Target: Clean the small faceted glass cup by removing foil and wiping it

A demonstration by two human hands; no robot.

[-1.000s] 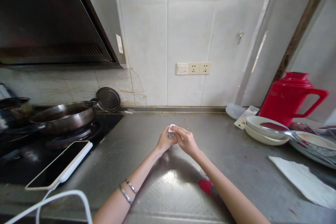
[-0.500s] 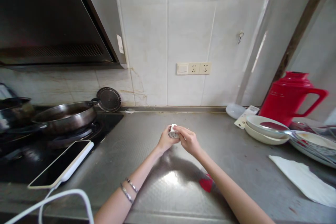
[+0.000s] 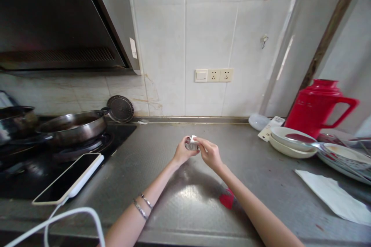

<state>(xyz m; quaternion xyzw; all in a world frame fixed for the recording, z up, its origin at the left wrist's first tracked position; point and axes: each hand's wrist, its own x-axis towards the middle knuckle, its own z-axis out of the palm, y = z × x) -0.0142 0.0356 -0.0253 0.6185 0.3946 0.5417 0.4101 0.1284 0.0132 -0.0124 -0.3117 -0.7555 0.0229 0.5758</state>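
Note:
Above the middle of the steel counter (image 3: 162,216), my left hand (image 3: 182,152) is wrapped round a small clear container (image 3: 191,145). My right hand (image 3: 210,153) meets it from the right, its thumb and fingers pinching a small white piece (image 3: 193,139) at the container's top. Both hands are close together. The container's contents are too small to make out. Two bracelets circle my left forearm.
On the left are a phone (image 3: 68,179) with a white cable, a steel pan (image 3: 77,125) on the stove and a round dark lid (image 3: 120,109). Stacked dishes (image 3: 292,142), a red thermos (image 3: 315,108) and a white paper (image 3: 333,197) lie right.
The white piece and my right fingertips have shifted slightly right and up, showing more of the clear container in my left hand.

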